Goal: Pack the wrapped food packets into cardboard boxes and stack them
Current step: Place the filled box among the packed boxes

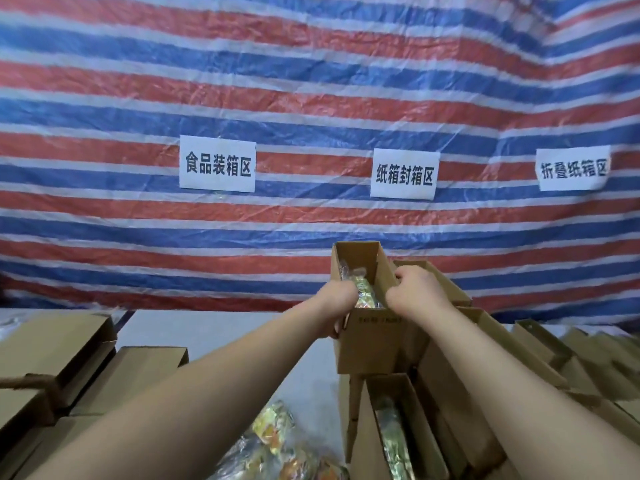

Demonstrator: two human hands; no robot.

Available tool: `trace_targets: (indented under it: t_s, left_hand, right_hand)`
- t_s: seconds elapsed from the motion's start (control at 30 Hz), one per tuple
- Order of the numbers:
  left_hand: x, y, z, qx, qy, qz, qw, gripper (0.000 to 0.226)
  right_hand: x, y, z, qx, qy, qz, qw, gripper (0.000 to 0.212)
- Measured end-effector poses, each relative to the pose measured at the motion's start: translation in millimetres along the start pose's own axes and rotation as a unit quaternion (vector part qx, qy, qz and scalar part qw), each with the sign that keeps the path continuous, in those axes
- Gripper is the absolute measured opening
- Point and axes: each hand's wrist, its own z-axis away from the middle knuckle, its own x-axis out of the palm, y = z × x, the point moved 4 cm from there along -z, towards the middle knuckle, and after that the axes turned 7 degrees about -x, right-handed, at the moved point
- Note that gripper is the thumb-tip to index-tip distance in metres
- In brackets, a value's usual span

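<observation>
Two bare hands up, both on one open brown cardboard box held raised in front of the striped tarp. Left hand grips the box's left wall, fingers curled round the near corner. Right hand is curled over the right wall at the rim. Shiny gold-green wrapped food packets in held box; exact count unreadable, at least two. Small dark print on the box's near face, too blurred to read.

Below it, second open brown cardboard box on the white table, one long foil packet visible inside. More open brown boxes at right, tightly packed, count unclear. Loose wrapped packets on table at bottom centre, roughly four, overlapping.

Left: flat brown cardboard stacks, at least two piles, one tied with brown twine.

Backdrop: red-blue-white striped plastic tarp. Three white paper signs, black characters: left sign "食品装箱区", middle sign "纸箱封箱区", right sign "折叠纸箱区".
</observation>
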Motion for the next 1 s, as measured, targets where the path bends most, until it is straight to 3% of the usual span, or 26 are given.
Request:
trace_targets:
  t_s: [0.2,0.5,1.0]
  left_hand:
    - [13.8,18.2,-55.5,-0.021,-0.027,0.008,0.999,0.048]
    - [29.1,4.3,-108.5,-0.029,-0.010,0.007,1.000,0.052]
    - [40.6,-13.0,-127.4,-0.052,-0.024,0.008,0.998,0.051]
  right_hand:
    - [2.6,16.6,-46.3,-0.001,0.012,0.082,0.997,0.007]
    - [27.2,39.4,-71.1,-0.019,0.019,0.146,0.989,0.008]
    - [45.1,49.7,-73.2,-0.034,0.009,0.189,0.981,0.010]
